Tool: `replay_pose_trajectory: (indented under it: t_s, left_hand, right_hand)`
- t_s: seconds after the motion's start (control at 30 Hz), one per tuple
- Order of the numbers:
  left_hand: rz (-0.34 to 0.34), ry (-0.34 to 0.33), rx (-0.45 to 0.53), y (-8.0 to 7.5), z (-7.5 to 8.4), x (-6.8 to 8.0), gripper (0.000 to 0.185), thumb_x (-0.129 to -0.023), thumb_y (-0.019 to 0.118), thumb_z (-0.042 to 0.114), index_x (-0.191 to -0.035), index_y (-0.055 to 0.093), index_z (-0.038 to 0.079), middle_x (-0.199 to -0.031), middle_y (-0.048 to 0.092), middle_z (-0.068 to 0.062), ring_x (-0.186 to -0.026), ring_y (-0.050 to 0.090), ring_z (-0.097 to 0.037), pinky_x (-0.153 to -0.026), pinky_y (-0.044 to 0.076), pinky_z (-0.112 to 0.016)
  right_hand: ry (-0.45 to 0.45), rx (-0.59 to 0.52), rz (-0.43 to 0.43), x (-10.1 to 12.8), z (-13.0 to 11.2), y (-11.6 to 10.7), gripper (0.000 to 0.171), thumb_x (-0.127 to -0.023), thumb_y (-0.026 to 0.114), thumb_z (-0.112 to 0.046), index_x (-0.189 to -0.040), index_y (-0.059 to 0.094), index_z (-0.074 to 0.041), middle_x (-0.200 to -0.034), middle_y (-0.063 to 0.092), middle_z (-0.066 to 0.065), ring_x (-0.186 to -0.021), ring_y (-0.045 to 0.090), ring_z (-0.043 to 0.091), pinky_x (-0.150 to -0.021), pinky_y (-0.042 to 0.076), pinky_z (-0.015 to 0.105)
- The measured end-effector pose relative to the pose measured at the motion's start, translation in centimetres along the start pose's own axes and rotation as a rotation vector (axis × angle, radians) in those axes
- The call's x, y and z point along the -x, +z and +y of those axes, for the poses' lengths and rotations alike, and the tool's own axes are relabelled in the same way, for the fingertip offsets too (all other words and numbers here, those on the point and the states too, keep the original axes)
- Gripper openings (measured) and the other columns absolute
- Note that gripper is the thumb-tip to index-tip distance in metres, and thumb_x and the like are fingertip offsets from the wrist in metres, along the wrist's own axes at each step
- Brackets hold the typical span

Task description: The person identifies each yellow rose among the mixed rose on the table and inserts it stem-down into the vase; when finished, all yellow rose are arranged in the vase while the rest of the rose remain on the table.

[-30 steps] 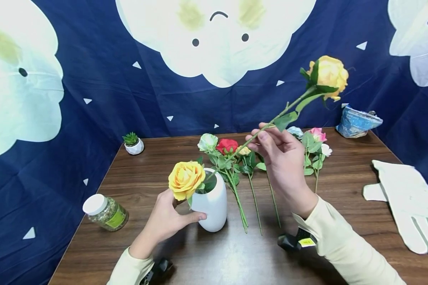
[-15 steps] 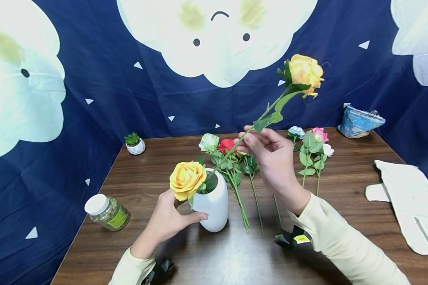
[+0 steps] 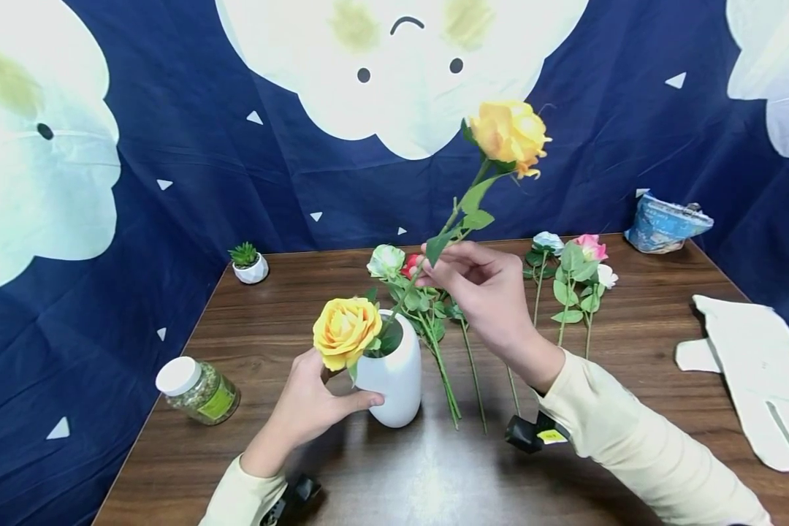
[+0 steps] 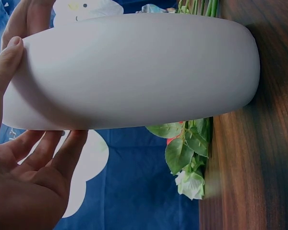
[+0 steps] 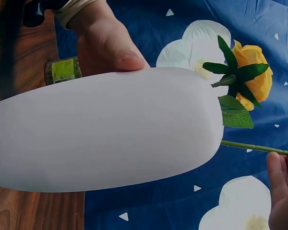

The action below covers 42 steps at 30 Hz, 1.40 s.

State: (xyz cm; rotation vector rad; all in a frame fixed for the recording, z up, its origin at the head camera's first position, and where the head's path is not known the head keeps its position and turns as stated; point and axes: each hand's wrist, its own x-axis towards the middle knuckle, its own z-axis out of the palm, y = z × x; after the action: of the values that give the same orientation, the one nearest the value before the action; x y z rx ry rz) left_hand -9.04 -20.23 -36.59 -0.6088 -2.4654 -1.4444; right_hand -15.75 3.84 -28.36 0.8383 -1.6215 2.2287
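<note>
White vase (image 3: 397, 398) stands on the brown table (image 3: 427, 486), roughly mid-shot. From the left: a jar (image 3: 199, 392) with a white lid, then a little potted succulent (image 3: 250, 267) near the back edge. Next, the left hand (image 3: 309, 398) has its thumb and fingers wrapped around the vase's side. One yellow rose (image 3: 347, 332) leans out over that same side. Behind the vase lie a pale green rose (image 3: 386, 261) and a partly hidden red one. The right hand (image 3: 483, 288) pinches the stem of the second yellow rose (image 3: 509, 136), bloom up high, stem running down into the vase's mouth. Further right: a pink flower (image 3: 590, 248), a blue pouch (image 3: 664, 226), and a white glove (image 3: 749, 365).
</note>
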Motion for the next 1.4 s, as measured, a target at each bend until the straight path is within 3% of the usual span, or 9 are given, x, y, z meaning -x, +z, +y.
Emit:
replay_pose_trajectory:
  t_s: [0.13, 0.3, 0.43, 0.63, 0.8, 0.9, 1.07, 1.23, 1.4]
  left_hand:
    - [0.005, 0.011, -0.006, -0.1, 0.1, -0.1, 0.083, -0.069, 0.096, 0.009, -0.142, 0.057, 0.007, -0.135, 0.067, -0.008, -0.122, 0.063, -0.015, -0.100, 0.056, -0.032]
    - [0.007, 0.024, 0.008, -0.1, 0.1, -0.1, 0.082, -0.069, 0.096, 0.007, -0.142, 0.057, 0.006, -0.134, 0.067, -0.009, -0.122, 0.063, -0.014, -0.099, 0.057, -0.031]
    - [-0.006, 0.016, 0.046, 0.1, 0.0, -0.1, 0.082, -0.071, 0.096, 0.008, -0.143, 0.056, 0.008, -0.135, 0.066, -0.008, -0.122, 0.063, -0.014, -0.099, 0.056, -0.031]
    - [0.000, 0.024, 0.039, 0.1, 0.0, 0.0, 0.080, -0.070, 0.096, 0.008, -0.141, 0.058, 0.007, -0.132, 0.068, -0.008, -0.120, 0.064, -0.014, -0.099, 0.057, -0.032]
    - [-0.001, 0.024, 0.032, 0.0, 0.0, 0.0, 0.081, -0.070, 0.096, 0.007, -0.141, 0.057, 0.006, -0.133, 0.067, -0.009, -0.121, 0.064, -0.014, -0.098, 0.057, -0.032]
    - [-0.008, 0.029, 0.034, -0.1, 0.1, -0.1, 0.082, -0.071, 0.096, 0.007, -0.142, 0.056, 0.006, -0.135, 0.066, -0.009, -0.122, 0.063, -0.015, -0.099, 0.057, -0.032]
    - [-0.014, 0.025, 0.016, 0.2, 0.3, -0.6, 0.083, -0.070, 0.096, 0.008, -0.143, 0.056, 0.006, -0.137, 0.065, -0.008, -0.124, 0.062, -0.015, -0.100, 0.056, -0.030]
    - [0.002, 0.005, -0.012, -0.1, 0.3, -0.5, 0.084, -0.069, 0.097, 0.007, -0.143, 0.056, 0.005, -0.138, 0.065, -0.009, -0.125, 0.062, -0.014, -0.100, 0.055, -0.027]
    - [0.012, -0.015, -0.027, 0.0, 0.1, -0.1, 0.082, -0.068, 0.097, 0.007, -0.140, 0.058, 0.004, -0.134, 0.067, -0.009, -0.120, 0.063, -0.009, -0.096, 0.056, -0.024]
  right_hand:
    - [0.011, 0.080, -0.045, -0.1, 0.1, 0.1, 0.009, -0.089, 0.061, 0.019, -0.094, 0.068, 0.019, -0.083, 0.077, -0.004, -0.073, 0.075, 0.013, -0.075, 0.064, 0.032]
    - [0.037, 0.146, -0.095, -0.1, 0.2, 0.4, 0.009, -0.090, 0.064, 0.015, -0.095, 0.068, 0.020, -0.082, 0.077, -0.006, -0.072, 0.075, 0.013, -0.071, 0.063, 0.030]
    - [0.064, 0.165, -0.118, 0.2, 0.5, 0.5, 0.009, -0.091, 0.065, 0.013, -0.096, 0.070, 0.018, -0.083, 0.078, 0.008, -0.072, 0.075, 0.014, -0.062, 0.061, 0.025]
    - [0.057, 0.193, -0.176, 0.5, 1.1, 0.6, 0.010, -0.091, 0.064, 0.015, -0.098, 0.070, 0.019, -0.087, 0.074, 0.029, -0.073, 0.074, 0.010, -0.070, 0.063, 0.029]
    - [0.027, 0.352, -0.316, 0.9, 2.1, 0.2, 0.016, -0.094, 0.066, 0.009, -0.106, 0.076, 0.011, -0.106, 0.076, 0.023, -0.098, 0.073, 0.022, -0.081, 0.062, 0.034]
    - [0.093, 0.466, -0.379, 1.7, 2.9, -1.1, 0.021, -0.098, 0.065, 0.001, -0.115, 0.076, 0.005, -0.121, 0.073, 0.019, -0.117, 0.068, 0.030, -0.092, 0.059, 0.038]
    - [0.287, 0.487, -0.205, 3.1, 3.1, -5.5, 0.024, -0.100, 0.065, -0.004, -0.121, 0.073, 0.004, -0.122, 0.074, 0.010, -0.112, 0.068, 0.017, -0.092, 0.057, 0.026]
    - [0.337, 0.212, 0.060, 2.8, 2.5, -9.7, 0.020, -0.102, 0.057, 0.003, -0.111, 0.075, 0.001, -0.102, 0.078, -0.004, -0.096, 0.072, 0.007, -0.089, 0.058, 0.022]
    - [0.330, -0.050, 0.190, 2.4, 2.0, -12.7, 0.031, -0.107, 0.049, 0.000, -0.100, 0.077, -0.011, -0.095, 0.078, 0.002, -0.090, 0.074, 0.012, -0.081, 0.062, 0.025]
